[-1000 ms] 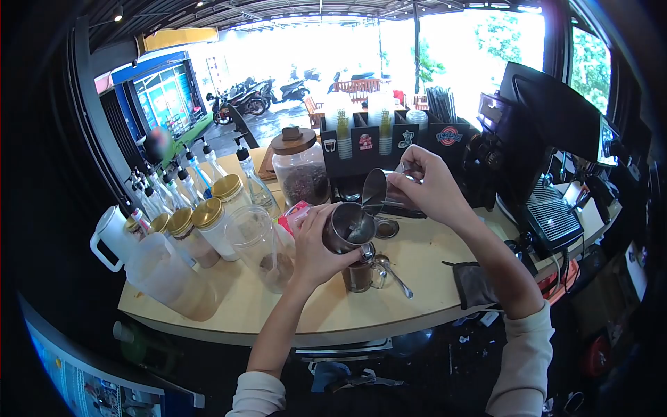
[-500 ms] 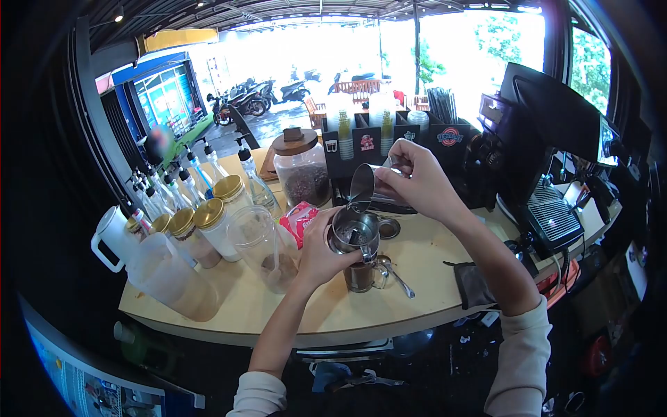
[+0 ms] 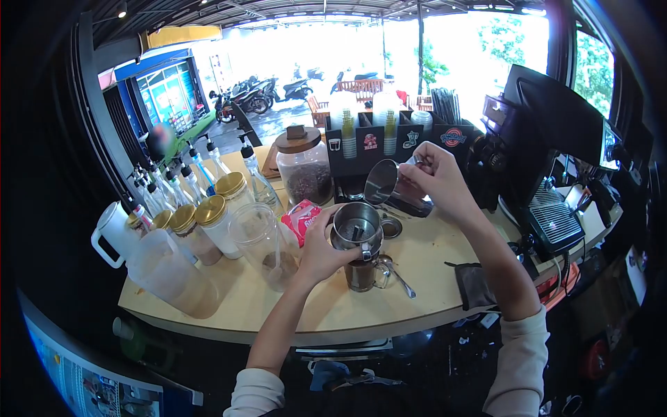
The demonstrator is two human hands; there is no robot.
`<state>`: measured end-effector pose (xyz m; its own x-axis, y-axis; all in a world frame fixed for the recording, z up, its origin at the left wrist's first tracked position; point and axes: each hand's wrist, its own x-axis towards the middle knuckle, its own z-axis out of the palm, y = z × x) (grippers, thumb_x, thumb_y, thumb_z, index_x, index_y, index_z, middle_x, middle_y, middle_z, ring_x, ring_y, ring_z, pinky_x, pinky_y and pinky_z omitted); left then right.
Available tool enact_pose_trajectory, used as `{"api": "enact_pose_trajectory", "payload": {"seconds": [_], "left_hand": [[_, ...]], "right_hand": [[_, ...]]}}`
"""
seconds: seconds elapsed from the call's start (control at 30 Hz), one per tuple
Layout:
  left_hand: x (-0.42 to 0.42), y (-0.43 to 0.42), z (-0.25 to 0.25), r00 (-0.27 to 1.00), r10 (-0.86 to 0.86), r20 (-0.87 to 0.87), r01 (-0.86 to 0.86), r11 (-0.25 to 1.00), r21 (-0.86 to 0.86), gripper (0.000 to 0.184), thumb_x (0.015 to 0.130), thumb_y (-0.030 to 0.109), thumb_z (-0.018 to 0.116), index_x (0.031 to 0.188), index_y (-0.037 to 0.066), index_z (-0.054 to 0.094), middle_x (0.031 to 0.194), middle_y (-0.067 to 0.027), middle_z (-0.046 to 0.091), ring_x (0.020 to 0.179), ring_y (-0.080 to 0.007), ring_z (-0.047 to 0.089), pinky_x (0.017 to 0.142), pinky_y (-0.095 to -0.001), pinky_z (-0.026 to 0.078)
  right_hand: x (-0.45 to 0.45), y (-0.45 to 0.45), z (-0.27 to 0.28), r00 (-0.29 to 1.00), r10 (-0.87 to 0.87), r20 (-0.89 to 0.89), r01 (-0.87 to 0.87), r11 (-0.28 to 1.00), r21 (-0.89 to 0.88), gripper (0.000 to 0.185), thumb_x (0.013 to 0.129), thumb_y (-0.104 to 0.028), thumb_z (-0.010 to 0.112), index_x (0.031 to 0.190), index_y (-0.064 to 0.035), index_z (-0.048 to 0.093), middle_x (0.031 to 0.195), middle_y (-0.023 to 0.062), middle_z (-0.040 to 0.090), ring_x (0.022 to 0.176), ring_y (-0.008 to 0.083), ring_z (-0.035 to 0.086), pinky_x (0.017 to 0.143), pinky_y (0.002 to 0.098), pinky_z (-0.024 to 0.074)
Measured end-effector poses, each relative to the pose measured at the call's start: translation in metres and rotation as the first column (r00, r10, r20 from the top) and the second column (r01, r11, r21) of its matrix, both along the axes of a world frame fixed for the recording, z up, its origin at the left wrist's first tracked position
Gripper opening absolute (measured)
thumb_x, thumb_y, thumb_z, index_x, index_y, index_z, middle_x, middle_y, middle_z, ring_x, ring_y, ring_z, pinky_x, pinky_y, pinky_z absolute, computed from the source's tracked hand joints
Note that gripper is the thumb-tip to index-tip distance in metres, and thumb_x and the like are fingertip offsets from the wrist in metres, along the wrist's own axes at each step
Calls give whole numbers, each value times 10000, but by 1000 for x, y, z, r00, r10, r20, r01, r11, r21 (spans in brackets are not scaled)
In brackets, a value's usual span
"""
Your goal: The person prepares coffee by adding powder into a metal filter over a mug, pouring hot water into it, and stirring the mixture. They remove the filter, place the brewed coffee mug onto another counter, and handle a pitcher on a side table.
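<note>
My left hand [image 3: 323,251] is wrapped round a steel cup [image 3: 357,224], whose open top faces up. This cup is above a glass mug [image 3: 360,276] of brown liquid on the counter; whether they touch I cannot tell. To the right, my right hand [image 3: 436,176] grips a steel pitcher [image 3: 384,182] by its handle, tilted with its mouth toward the cup. Beside the mug lies a metal spoon [image 3: 398,276]. A pink and white packet [image 3: 301,219] lies behind my left hand, and a small round metal dish [image 3: 391,226] is behind the cup.
Left on the counter [image 3: 424,292] stand a clear container [image 3: 260,243], a plastic pitcher [image 3: 163,267], gold-lidded jars [image 3: 212,214] and pump bottles. Behind are a wood-lidded jar [image 3: 304,167] and a black cup organizer [image 3: 368,158]. A coffee machine [image 3: 549,208] and dark cloth [image 3: 474,285] are at right.
The right hand's pitcher moved from over the cup's rim up and to the right, away from it. The left hand's cup went from tilted to more upright.
</note>
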<state>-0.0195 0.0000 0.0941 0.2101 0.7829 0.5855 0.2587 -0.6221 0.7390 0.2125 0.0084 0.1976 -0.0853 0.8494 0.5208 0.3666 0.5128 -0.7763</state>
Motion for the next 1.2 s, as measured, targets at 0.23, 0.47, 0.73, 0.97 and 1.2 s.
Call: {"api": "enact_pose_trajectory", "payload": {"seconds": [0.23,0.47,0.73,0.97,1.2], "left_hand": [[-1,-1,7,1000,5,14,-5,1000,-24,775,543,127,845,1232,3,513,1153,-118,601,1102,-215,583,994,-335,436],[-2,2,15,997,51,-63,-50,999,4,759,559,134,850,1228,12,511,1160,-113,598,1108,-203,574,991,-327,433],[-2,4,21,996,34,-79,-38,998,-47,756,572,164,856,1223,22,497,1151,-97,594,1108,-195,562,999,-325,418],[-7,8,25,998,0,-65,-4,999,-53,740,581,148,849,1219,19,497,1167,-95,589,1126,-187,556,1007,-323,413],[-6,10,18,999,-16,-32,14,998,-65,737,584,87,834,1232,23,490,1168,-95,586,1135,-191,550,1011,-327,412]], "right_hand": [[30,0,-33,932,91,-352,-110,993,-32,181,854,-87,666,781,-53,504,700,-18,553,624,23,499,561,192,402],[67,2,-108,796,-6,-605,-102,984,-143,171,836,-58,659,761,-81,506,681,-40,504,613,36,440,576,208,325],[88,1,-189,643,-120,-757,-74,973,-217,204,824,12,608,726,-93,464,643,-25,464,581,66,414,572,219,309],[91,2,-229,544,-149,-826,-55,976,-212,200,841,6,589,728,-94,457,642,-11,461,581,81,422,580,240,346],[81,-6,-244,469,-116,-875,-19,990,-141,180,888,-25,564,764,-94,453,665,-2,475,611,99,466,595,266,400]]}}
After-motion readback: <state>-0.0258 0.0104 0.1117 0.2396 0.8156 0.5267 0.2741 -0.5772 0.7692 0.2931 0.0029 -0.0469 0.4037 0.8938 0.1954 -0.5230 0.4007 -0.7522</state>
